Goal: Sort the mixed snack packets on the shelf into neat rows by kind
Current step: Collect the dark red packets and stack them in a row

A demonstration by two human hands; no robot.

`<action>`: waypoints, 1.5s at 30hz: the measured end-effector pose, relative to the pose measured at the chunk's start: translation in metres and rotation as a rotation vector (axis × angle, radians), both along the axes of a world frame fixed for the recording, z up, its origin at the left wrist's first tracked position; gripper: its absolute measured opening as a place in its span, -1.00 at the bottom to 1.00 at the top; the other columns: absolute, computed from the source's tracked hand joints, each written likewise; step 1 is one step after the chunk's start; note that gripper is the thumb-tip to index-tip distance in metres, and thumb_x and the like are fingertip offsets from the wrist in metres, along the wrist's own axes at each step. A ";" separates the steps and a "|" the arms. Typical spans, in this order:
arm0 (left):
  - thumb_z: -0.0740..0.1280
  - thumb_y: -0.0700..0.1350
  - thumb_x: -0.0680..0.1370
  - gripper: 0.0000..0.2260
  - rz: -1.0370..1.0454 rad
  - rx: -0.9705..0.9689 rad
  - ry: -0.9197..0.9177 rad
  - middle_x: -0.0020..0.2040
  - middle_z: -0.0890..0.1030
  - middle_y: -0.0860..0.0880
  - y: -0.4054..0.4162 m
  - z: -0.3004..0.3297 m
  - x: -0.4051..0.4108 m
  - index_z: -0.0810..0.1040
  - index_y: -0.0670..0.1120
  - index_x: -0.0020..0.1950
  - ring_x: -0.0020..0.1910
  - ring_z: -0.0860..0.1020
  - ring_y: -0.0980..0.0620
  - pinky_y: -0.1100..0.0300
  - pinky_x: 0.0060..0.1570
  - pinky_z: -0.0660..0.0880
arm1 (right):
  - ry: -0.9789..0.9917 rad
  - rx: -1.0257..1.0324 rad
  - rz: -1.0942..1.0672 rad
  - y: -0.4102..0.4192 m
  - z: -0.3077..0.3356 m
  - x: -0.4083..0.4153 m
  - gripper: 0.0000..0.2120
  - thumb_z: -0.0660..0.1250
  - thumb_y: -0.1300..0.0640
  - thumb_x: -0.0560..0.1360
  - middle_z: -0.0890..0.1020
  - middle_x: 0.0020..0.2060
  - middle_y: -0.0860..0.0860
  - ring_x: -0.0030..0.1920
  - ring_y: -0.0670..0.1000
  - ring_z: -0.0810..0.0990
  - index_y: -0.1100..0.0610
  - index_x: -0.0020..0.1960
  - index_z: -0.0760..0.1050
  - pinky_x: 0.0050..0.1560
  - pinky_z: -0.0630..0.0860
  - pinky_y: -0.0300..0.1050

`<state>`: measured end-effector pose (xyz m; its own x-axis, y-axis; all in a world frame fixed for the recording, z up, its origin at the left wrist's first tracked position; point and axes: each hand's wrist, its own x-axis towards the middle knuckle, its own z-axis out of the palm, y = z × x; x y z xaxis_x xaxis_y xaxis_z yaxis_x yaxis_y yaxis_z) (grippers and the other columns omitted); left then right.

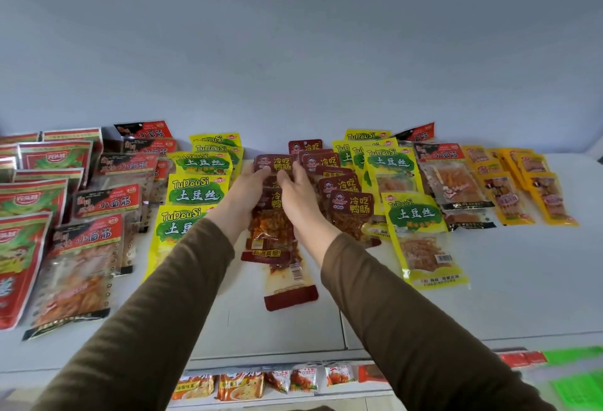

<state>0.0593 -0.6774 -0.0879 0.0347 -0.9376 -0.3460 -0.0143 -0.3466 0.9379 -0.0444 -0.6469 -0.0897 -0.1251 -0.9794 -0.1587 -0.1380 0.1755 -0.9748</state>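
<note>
Head view, white shelf (489, 296) seen from above and in front. Both arms, in olive-brown sleeves (156, 329), reach toward 12 o'clock and meet at the centre of the shelf. Left hand (243, 193) grips the left edge of a dark red plastic packet with white lettering (272, 162), thumb on its top face, fingers hidden beneath. Right hand (298, 196) lies palm-down on the same column of dark red packets (277, 237), fingers extended and lightly curled over their right edge; whether it actually pinches one cannot be told. The column runs from 12 toward 6 o'clock, packets overlapping; the lowest one (290, 286) sits slightly askew. At 1 o'clock of the hands, a second overlapping group of the same dark red packets (342, 192). At 9 to 10 o'clock, a row of yellow-and-green packets (195, 193) (label reads "TuDouSi"); more of these at 2 o'clock (417, 214). Further left, black-and-red clear-window packets (94, 237), then red-and-green pouches (23, 205) at the far left edge. At 3 o'clock, orange-yellow slim packets (518, 192). A lower shelf (277, 381) with small sachets shows at 6 o'clock.
</note>
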 end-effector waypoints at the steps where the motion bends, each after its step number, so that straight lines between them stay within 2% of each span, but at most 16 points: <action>1: 0.21 -0.04 0.71 -0.75 -0.002 -0.007 -0.009 0.18 0.69 -0.13 0.000 -0.001 0.001 0.49 -0.01 0.38 0.08 0.70 -0.12 -0.11 0.09 0.65 | 0.001 -0.001 0.007 0.000 -0.002 0.001 -0.45 0.12 -0.01 0.73 0.16 0.64 0.01 0.63 0.06 0.13 0.02 0.67 0.07 0.58 0.12 0.07; 4: 0.23 -0.03 0.70 -0.70 0.011 0.003 0.007 0.20 0.66 -0.12 -0.001 -0.005 0.003 0.43 -0.01 0.43 0.12 0.67 -0.12 -0.13 0.15 0.63 | -0.004 0.001 0.001 -0.003 -0.006 0.001 -0.44 0.12 -0.04 0.73 0.15 0.65 -0.01 0.63 0.04 0.13 0.01 0.67 0.06 0.57 0.12 0.04; 6: 0.25 -0.02 0.69 -0.65 0.046 0.004 0.018 0.20 0.64 -0.12 -0.004 -0.003 0.003 0.37 0.00 0.48 0.10 0.67 -0.11 -0.03 0.03 0.65 | -0.036 0.030 -0.004 -0.007 -0.003 0.000 -0.42 0.11 -0.08 0.73 0.13 0.65 -0.01 0.63 0.06 0.13 0.01 0.68 0.03 0.56 0.14 0.05; 9: 0.26 -0.03 0.69 -0.71 0.051 0.014 0.061 0.14 0.67 -0.17 -0.013 0.000 0.000 0.47 -0.12 0.38 0.01 0.69 -0.09 0.09 -0.20 0.62 | -0.052 0.072 -0.005 -0.016 0.002 0.004 -0.40 0.10 -0.10 0.72 0.14 0.65 0.03 0.62 0.09 0.15 0.02 0.68 0.01 0.55 0.16 0.09; 11: 0.27 -0.04 0.68 -0.73 0.054 0.017 0.075 0.14 0.68 -0.18 -0.015 0.000 0.000 0.51 -0.11 0.34 0.01 0.69 -0.10 0.06 -0.14 0.63 | -0.090 0.091 -0.016 -0.019 0.003 0.007 -0.41 0.11 -0.10 0.72 0.18 0.64 0.05 0.61 0.11 0.19 0.02 0.68 0.03 0.53 0.20 0.09; 13: 0.29 -0.04 0.67 -0.70 0.079 0.008 0.090 0.17 0.67 -0.16 -0.017 -0.002 0.002 0.45 -0.08 0.39 0.07 0.68 -0.12 -0.02 0.00 0.65 | -0.151 0.101 -0.027 -0.020 0.001 0.008 -0.42 0.12 -0.09 0.72 0.21 0.62 0.04 0.59 0.10 0.23 0.01 0.67 0.06 0.49 0.24 0.05; 16: 0.28 -0.07 0.68 -0.75 0.103 -0.021 0.054 0.11 0.69 -0.13 -0.019 -0.008 0.009 0.45 -0.04 0.36 0.04 0.69 -0.10 0.01 -0.06 0.64 | -0.184 0.098 -0.052 -0.021 -0.005 0.007 -0.45 0.15 -0.08 0.71 0.29 0.59 0.02 0.55 0.07 0.29 0.01 0.65 0.13 0.40 0.28 -0.01; 19: 0.27 -0.06 0.67 -0.78 0.028 -0.006 0.034 0.08 0.73 -0.12 -0.019 -0.012 0.014 0.57 -0.03 0.29 0.01 0.72 -0.10 -0.03 0.03 0.65 | -0.162 0.122 -0.047 -0.021 -0.015 0.005 -0.45 0.15 -0.11 0.71 0.29 0.59 0.02 0.55 0.09 0.29 -0.01 0.64 0.15 0.48 0.28 0.09; 22: 0.29 -0.05 0.66 -0.80 0.008 0.026 0.088 -0.01 0.76 -0.10 -0.020 -0.012 0.016 0.60 -0.04 0.25 -0.04 0.74 -0.10 -0.03 -0.01 0.65 | -0.201 0.170 -0.045 -0.026 -0.017 0.005 -0.47 0.14 -0.12 0.70 0.31 0.57 0.00 0.54 0.11 0.32 -0.04 0.64 0.17 0.50 0.29 0.17; 26: 0.29 -0.04 0.66 -0.74 -0.019 0.044 0.140 0.09 0.73 -0.16 -0.019 -0.012 0.016 0.55 -0.06 0.33 0.05 0.72 -0.14 -0.10 0.10 0.64 | -0.252 0.146 -0.045 -0.037 -0.015 0.001 -0.52 0.13 -0.04 0.73 0.35 0.55 -0.01 0.53 0.07 0.32 0.02 0.62 0.22 0.45 0.27 -0.02; 29: 0.31 -0.04 0.66 -0.72 -0.006 0.066 0.180 0.09 0.73 -0.20 -0.019 -0.008 0.019 0.52 -0.11 0.33 0.04 0.72 -0.17 -0.07 -0.04 0.66 | -0.293 0.165 -0.054 -0.043 -0.015 0.008 -0.45 0.18 -0.15 0.62 0.45 0.48 0.03 0.45 0.11 0.44 -0.01 0.57 0.31 0.48 0.37 0.19; 31: 0.32 -0.03 0.66 -0.71 -0.001 0.069 0.185 0.10 0.72 -0.21 -0.021 -0.007 0.019 0.53 -0.14 0.33 0.06 0.71 -0.19 -0.09 -0.02 0.66 | -0.330 0.179 -0.055 -0.053 -0.024 0.011 -0.34 0.18 -0.23 0.48 0.53 0.41 0.05 0.37 0.14 0.52 -0.05 0.53 0.36 0.42 0.44 0.26; 35: 0.32 -0.03 0.65 -0.73 0.031 0.054 0.150 0.07 0.72 -0.21 -0.024 -0.006 0.013 0.57 -0.13 0.28 -0.02 0.73 -0.17 -0.07 -0.06 0.67 | -0.274 0.164 -0.057 -0.053 -0.016 0.013 -0.51 0.13 -0.15 0.60 0.59 0.26 0.07 0.23 0.13 0.58 0.01 0.45 0.43 0.32 0.52 0.22; 38: 0.31 0.01 0.64 -0.71 0.059 0.047 0.141 0.09 0.72 -0.19 -0.026 -0.003 0.011 0.55 -0.06 0.31 0.04 0.72 -0.19 -0.21 0.12 0.64 | -0.332 0.161 -0.065 -0.057 -0.023 0.013 -0.52 0.16 -0.21 0.46 0.62 0.23 0.08 0.23 0.16 0.60 -0.05 0.30 0.49 0.33 0.50 0.28; 41: 0.27 0.00 0.64 -0.70 0.101 0.010 0.180 0.11 0.72 -0.14 -0.029 0.003 0.010 0.54 0.01 0.36 0.08 0.71 -0.16 -0.13 0.05 0.66 | -0.420 0.151 -0.104 -0.073 -0.042 0.011 -0.30 0.24 -0.39 0.35 0.56 0.38 0.01 0.37 0.14 0.53 -0.13 0.44 0.43 0.42 0.42 0.30; 45: 0.19 0.05 0.68 -0.66 0.095 0.051 0.186 0.04 0.75 -0.13 -0.025 0.006 0.010 0.64 -0.10 0.24 -0.06 0.75 -0.08 0.09 -0.24 0.65 | -0.458 0.151 -0.107 -0.087 -0.061 0.004 0.02 0.28 -0.64 0.11 0.56 0.39 -0.03 0.39 0.12 0.53 -0.17 0.46 0.44 0.42 0.43 0.28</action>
